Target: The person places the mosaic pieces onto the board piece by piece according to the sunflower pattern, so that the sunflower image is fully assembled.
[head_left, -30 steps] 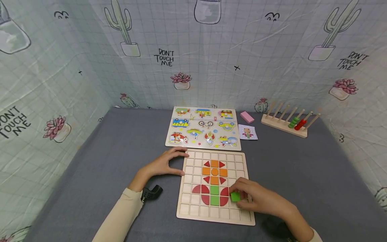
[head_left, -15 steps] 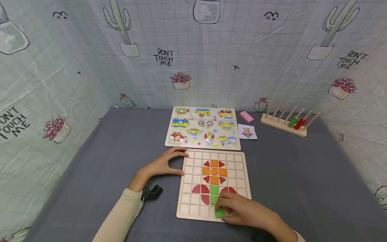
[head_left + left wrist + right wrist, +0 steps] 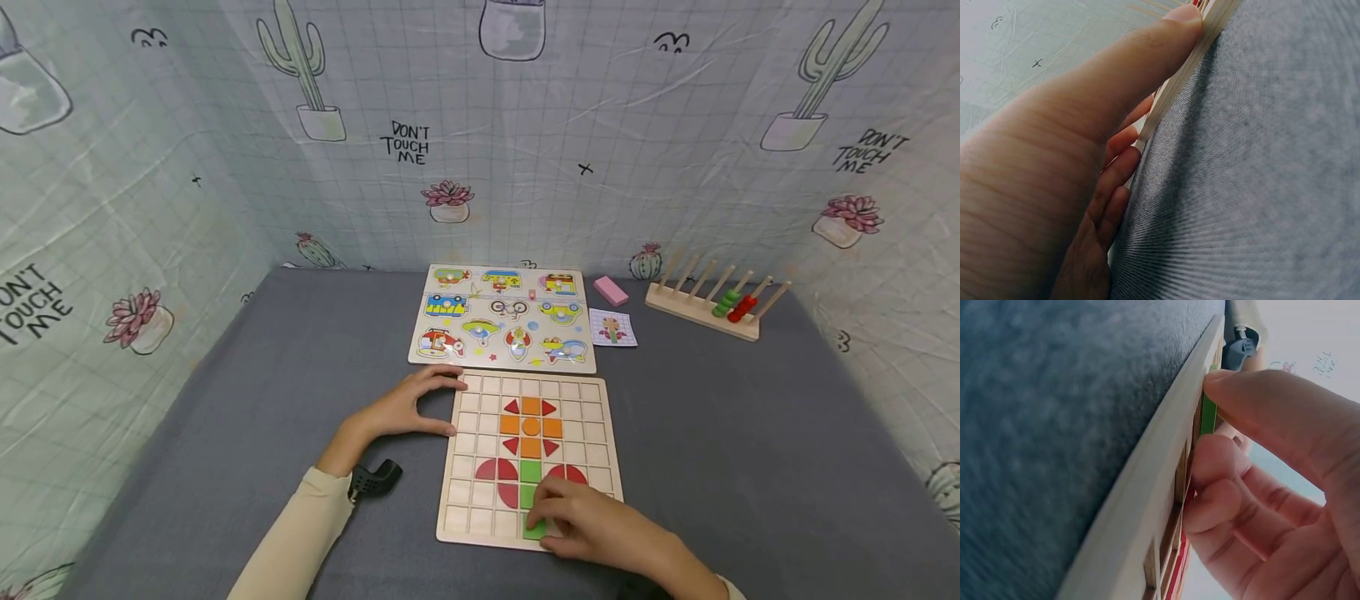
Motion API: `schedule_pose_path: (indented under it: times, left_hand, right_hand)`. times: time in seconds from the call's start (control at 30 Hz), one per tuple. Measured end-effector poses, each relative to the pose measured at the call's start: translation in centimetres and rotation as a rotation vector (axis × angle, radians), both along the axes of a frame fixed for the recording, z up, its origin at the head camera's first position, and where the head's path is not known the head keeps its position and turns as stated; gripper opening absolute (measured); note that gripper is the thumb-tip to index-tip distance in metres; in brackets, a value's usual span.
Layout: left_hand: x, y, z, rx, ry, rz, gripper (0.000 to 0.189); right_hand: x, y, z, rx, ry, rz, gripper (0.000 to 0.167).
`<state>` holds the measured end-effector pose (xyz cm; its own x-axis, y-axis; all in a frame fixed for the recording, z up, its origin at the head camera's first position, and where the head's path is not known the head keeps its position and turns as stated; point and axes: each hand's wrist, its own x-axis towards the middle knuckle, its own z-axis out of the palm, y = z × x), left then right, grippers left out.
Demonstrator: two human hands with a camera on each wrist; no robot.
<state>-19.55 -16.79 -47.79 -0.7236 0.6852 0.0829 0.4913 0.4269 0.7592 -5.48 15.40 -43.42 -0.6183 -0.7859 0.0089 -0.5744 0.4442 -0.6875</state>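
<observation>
A wooden grid board [image 3: 592, 433] lies on the grey cloth, with red, orange and green flat tiles set in its squares. In its bottom row, my right hand [image 3: 581, 521] holds a green square tile [image 3: 533, 531] between thumb and fingertips. The right wrist view shows that green tile [image 3: 1209, 415] at the board's near rim, thumb tip on its end. My left hand [image 3: 408, 408] rests against the board's left edge, thumb and fingers spread. Part of the red tiles on the right is hidden behind my right hand.
Behind the board lies a vehicle peg puzzle [image 3: 495, 335]. A small pattern card [image 3: 612, 328] and a pink block [image 3: 611, 291] sit to its right. Farther right stands a wooden peg rack [image 3: 693, 310] with green and red beads. Patterned cloth walls enclose the table.
My right hand has carried the green tile from the board's right side left and down to the bottom row, under the green column. My left hand has stayed at the edge.
</observation>
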Motion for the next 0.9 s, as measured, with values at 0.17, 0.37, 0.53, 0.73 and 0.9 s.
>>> schedule_pose_path:
  times: [0.17,0.37,0.53,0.73,0.9]
  left_hand:
    - [0.05,-0.01,-0.20,0.002,0.007,0.003,0.064]
    - [-0.08,0.18,-0.21,0.010,0.006,-0.007,0.064]
    - [-0.01,0.23,-0.14,0.011,0.011,-0.008,0.063]
    - [0.14,-0.03,-0.16,0.018,0.030,-0.012,0.064]
    - [0.08,-0.31,0.22,0.040,0.024,-0.006,0.062]
  right_hand:
    - [0.08,0.19,-0.10,0.010,0.020,0.012,0.010]
    - [0.27,0.05,-0.23,-0.002,0.024,-0.014,0.011]
    - [0.49,0.02,-0.19,0.008,0.017,-0.029,0.011]
    - [0.60,-0.13,-0.22,0.018,0.058,-0.014,0.010]
    - [-0.14,0.14,0.48,-0.001,0.034,-0.042,0.018]
